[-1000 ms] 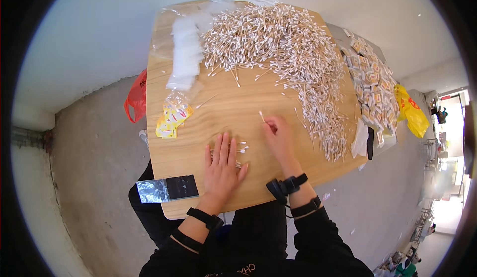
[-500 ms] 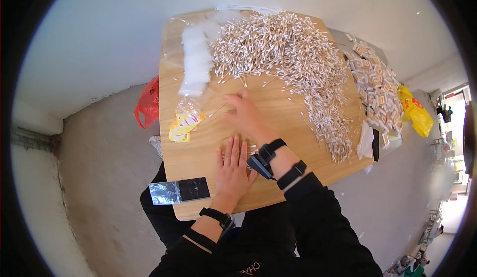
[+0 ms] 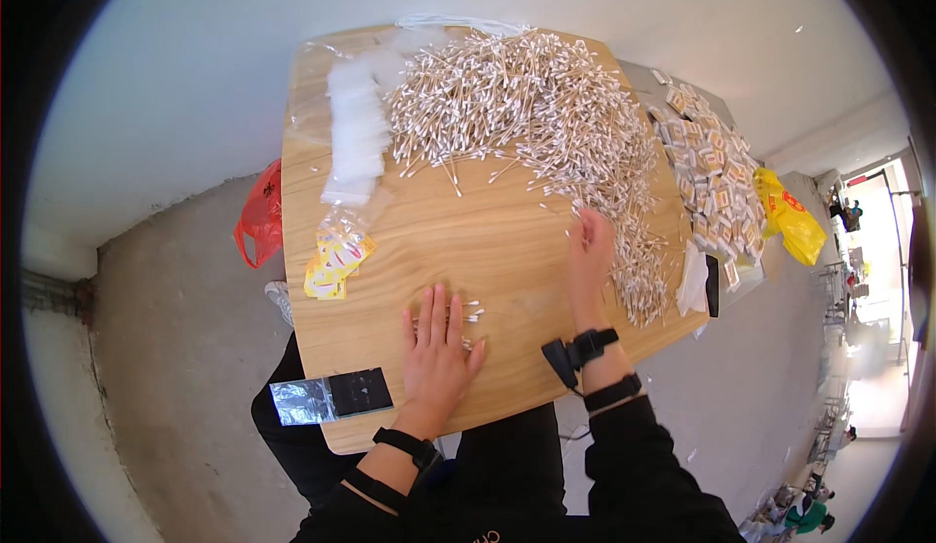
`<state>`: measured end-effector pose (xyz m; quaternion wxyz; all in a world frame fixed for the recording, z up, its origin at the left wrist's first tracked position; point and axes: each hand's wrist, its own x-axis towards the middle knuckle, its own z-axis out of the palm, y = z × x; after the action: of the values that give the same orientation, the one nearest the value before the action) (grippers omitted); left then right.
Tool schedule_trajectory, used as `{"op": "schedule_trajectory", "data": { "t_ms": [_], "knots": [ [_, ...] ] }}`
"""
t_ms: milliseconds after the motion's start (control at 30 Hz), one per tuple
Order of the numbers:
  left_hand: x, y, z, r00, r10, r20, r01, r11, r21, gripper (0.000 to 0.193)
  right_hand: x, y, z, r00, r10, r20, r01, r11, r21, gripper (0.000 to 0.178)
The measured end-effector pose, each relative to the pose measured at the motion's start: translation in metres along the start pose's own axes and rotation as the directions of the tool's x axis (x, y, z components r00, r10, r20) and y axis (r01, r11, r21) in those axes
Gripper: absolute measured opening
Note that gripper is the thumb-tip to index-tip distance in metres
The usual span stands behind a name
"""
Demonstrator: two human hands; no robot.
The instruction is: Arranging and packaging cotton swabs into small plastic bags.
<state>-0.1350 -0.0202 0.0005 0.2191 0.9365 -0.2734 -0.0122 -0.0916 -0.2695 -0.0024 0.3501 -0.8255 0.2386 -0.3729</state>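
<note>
My left hand [image 3: 436,348] lies palm down on the wooden table [image 3: 487,207], fingers outstretched and resting over a small bunch of cotton swabs [image 3: 470,316]. Several white tips stick out between its fingers and thumb. At the inner edge of the big heap of cotton swabs [image 3: 546,104], my right hand [image 3: 590,253] has its fingers curled in a pinch. What is between those fingertips, if anything, I cannot make out.
A row of clear plastic bags [image 3: 355,124] and yellow printed cards [image 3: 336,262] line the left side. A dark and silver packet [image 3: 331,396] lies at the near left edge. Packed small packets [image 3: 717,173] fill a surface on the right, beside a yellow bag [image 3: 790,219]. A red bag [image 3: 261,216] hangs at left.
My right hand has moved right, from beside the plastic bags and a swab there to the edge of the heap. My left hand stays flat over its bunch. The whole view has shifted slightly.
</note>
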Motion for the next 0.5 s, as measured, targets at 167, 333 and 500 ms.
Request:
{"op": "schedule_trajectory", "data": {
  "t_ms": [167,333,500],
  "knots": [
    [-0.003,-0.004,0.003,1.000,0.007,-0.002,-0.007,1.000,-0.004,0.071,0.077,-0.057,0.092,0.919,-0.327,0.219,0.348,0.935,-0.063,0.059],
    [-0.004,-0.001,0.000,1.000,0.000,0.003,0.000,1.000,-0.004,0.070,0.134,-0.101,0.143,0.979,-0.068,0.193,0.136,0.920,-0.368,0.080],
    [-0.003,0.000,-0.001,1.000,0.003,0.010,-0.003,1.000,-0.027,0.070,0.132,-0.061,0.149,0.956,0.121,0.267,-0.056,0.969,-0.242,0.065]
  ]
}}
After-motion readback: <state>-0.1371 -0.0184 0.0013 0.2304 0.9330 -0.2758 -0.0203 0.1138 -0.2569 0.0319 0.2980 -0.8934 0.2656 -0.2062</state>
